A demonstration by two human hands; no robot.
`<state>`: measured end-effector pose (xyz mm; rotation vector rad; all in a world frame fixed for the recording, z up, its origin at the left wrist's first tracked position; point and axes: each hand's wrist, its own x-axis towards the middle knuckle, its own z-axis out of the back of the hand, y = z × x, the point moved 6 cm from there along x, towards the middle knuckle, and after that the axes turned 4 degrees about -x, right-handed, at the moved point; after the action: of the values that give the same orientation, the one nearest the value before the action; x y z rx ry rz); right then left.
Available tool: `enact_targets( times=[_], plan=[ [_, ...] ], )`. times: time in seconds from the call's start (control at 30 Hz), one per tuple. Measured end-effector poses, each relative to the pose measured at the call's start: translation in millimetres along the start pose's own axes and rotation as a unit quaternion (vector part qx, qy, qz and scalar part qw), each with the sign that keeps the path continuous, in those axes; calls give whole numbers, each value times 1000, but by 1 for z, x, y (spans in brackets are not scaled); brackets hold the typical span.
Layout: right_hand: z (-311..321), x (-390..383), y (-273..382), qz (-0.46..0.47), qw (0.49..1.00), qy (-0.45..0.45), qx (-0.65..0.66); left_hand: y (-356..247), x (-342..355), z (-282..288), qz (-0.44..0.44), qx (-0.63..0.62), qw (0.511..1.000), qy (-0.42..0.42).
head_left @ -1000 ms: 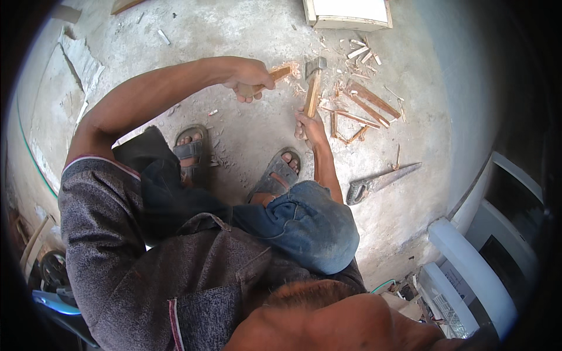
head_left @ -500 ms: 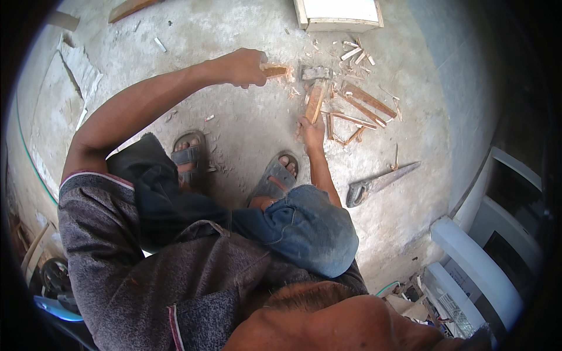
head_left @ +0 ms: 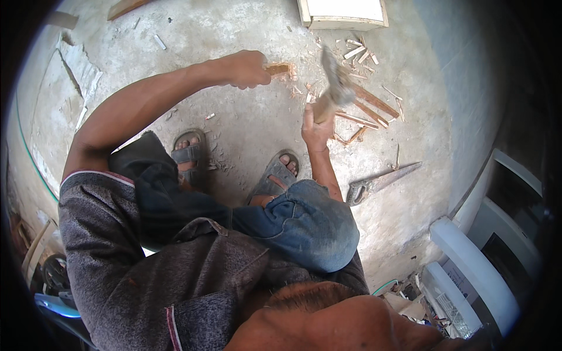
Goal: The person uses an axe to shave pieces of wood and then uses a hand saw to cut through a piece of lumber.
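My left hand [head_left: 244, 69] is closed around a short piece of wood [head_left: 278, 70], whose pale, splintered end points right just above the concrete. To the right, my right hand [head_left: 317, 130] grips a hatchet by its thick wooden handle [head_left: 322, 109]. The hatchet's grey metal head [head_left: 336, 76] is tilted and smeared by motion, so its edge does not show clearly. Small wood chips [head_left: 297, 90] lie between the wood piece and the hatchet.
Split wood strips [head_left: 374, 102] and pale slivers [head_left: 354, 52] lie right of my hands. A handsaw [head_left: 383, 182] rests nearer on the floor. A white-topped box [head_left: 345, 23] stands at the far side. My sandalled feet [head_left: 190, 155] are below my hands.
My right hand has lifted and turned the hatchet, its head swinging up and to the right. The left hand keeps hold of the wood piece in nearly the same place.
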<state>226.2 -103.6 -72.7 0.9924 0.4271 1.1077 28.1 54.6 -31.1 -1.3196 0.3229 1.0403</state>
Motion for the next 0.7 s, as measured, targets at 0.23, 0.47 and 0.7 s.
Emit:
enact_targets(
  times=[0.23,0.47,0.7],
  plan=[
    [-1,8,10,-123,985,108,-64,15,-1,-11,-6,28,1000,-7],
    [85,59,136,266,890,-134,346,8,-7,-11,13,-2,1000,9],
    [-38,9,-36,-170,962,180,-118,4,1,-15,0,8,999,48]
  ],
)
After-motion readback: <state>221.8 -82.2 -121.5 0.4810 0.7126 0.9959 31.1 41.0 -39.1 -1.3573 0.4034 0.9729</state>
